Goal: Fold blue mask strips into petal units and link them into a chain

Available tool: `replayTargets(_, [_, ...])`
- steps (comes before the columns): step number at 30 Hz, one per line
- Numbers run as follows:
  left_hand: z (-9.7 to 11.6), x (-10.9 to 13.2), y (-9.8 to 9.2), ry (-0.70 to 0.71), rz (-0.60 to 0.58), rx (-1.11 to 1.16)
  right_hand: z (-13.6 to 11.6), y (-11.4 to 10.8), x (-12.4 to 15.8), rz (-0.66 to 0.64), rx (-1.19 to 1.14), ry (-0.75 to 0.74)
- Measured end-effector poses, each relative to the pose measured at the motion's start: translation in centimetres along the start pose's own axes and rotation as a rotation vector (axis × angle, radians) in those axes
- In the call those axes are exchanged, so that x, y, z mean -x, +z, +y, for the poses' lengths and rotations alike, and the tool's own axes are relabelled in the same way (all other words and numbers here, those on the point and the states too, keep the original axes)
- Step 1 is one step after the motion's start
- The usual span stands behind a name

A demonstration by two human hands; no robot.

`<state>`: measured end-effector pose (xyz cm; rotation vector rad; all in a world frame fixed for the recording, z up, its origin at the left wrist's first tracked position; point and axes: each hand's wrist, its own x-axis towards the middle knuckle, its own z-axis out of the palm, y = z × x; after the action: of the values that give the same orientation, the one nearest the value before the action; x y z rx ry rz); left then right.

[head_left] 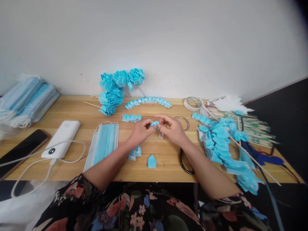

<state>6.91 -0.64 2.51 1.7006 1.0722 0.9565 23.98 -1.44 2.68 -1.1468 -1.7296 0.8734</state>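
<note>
Above the middle of the wooden table, my left hand and my right hand pinch a small folded blue fabric petal between them. A small white strip shows just under my right fingers. Closer to me, a single pointed blue petal lies flat, and several cut blue pieces sit beside my left forearm. Behind my left hand is a short row of folded petals. A longer curved row of petals lies farther back. A black loop handle is partly hidden by my right forearm.
Blue fabric roses on sticks lean at the back wall. Face masks lie left, near a power bank, a phone and stacked masks. Rightward are tape rolls, heaped petals and a blue glue gun.
</note>
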Motion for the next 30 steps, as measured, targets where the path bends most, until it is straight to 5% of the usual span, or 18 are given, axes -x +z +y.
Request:
replayTargets(8, [-0.58, -0.14, -0.05, -0.043, -0.043, 0.099, 0.73, -0.2, -0.02, -0.065, -0.227, 0.117])
replayTargets(30, [-0.37, -0.17, -0.01, -0.109, -0.053, 0.258, 0.62, -0.26, -0.17, 0.015, -0.125, 0.061])
